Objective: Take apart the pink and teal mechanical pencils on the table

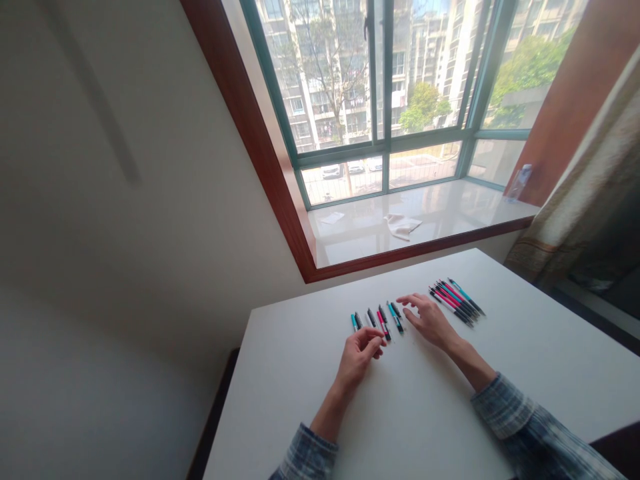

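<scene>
Two groups of pens lie on a white table point(410, 413). A spaced row of several pens point(376, 319), teal, black and pink, lies in the middle. A tight bunch of pens point(456, 301) lies to the right. My left hand point(361, 352) rests just below the row, its fingers curled in, thumb and fingertips close together near a pink pen point(383, 325). I cannot make out whether it grips anything. My right hand point(429, 320) lies between the two groups, fingers stretched out and spread, holding nothing, fingertips near the row's right end.
Behind the table runs a white window sill point(450, 220) with a crumpled cloth point(401, 225) and a small sheet of paper point(333, 217). A curtain point(585, 200) hangs at the right. A bare wall stands at the left.
</scene>
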Demonstrator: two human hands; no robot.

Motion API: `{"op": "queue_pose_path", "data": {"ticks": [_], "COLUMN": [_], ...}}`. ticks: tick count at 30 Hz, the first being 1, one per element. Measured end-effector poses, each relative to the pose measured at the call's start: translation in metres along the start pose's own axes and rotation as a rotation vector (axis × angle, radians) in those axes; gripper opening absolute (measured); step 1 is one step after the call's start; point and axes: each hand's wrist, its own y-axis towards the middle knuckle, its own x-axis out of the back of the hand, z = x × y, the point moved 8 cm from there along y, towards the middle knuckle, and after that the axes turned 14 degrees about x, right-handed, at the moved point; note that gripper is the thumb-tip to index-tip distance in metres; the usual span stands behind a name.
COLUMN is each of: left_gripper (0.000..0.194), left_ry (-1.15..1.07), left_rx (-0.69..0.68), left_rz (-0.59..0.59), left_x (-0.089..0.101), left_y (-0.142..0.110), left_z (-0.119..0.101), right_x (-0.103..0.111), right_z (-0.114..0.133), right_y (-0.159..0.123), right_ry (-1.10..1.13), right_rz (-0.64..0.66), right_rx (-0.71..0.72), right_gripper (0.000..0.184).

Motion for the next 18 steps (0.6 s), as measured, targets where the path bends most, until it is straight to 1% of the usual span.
{"op": "queue_pose_path", "data": {"ticks": [4,7,10,12,18], "left_gripper": [0.024,0.024,0.026,0.026,0.026], "left_ry": [0.008,0.011,0.009,0.009,0.008], "left_rx": [-0.008,-0.01,-0.009,-0.008,-0.011], "left_rz": [0.007,0.009,0.007,0.006,0.013], "left_x": [-0.001,-0.001,0.001,0.001,0.0], "left_y": [-0.001,-0.002,-0.002,-0.002,0.001], "left_z": [-0.002,-0.003,-0.001,0.0,0.001], "right_x": [-0.007,-0.012,-0.019,-0.023,-0.033], "right_z": [-0.004,-0.015,-0.023,-0.025,-0.025], "right_y": [0.013,0.026,0.036,0.041,0.044], "right_ry": [0.005,0.05,0.083,0.095,0.082], "right_rz": [-0.054,-0.08,-0.07,-0.054,0.0], "right_rx": [0.023,-0.012,-0.022,-0.012,0.026], "right_gripper": [0.017,0.02,0.029,0.032,0.027]}}
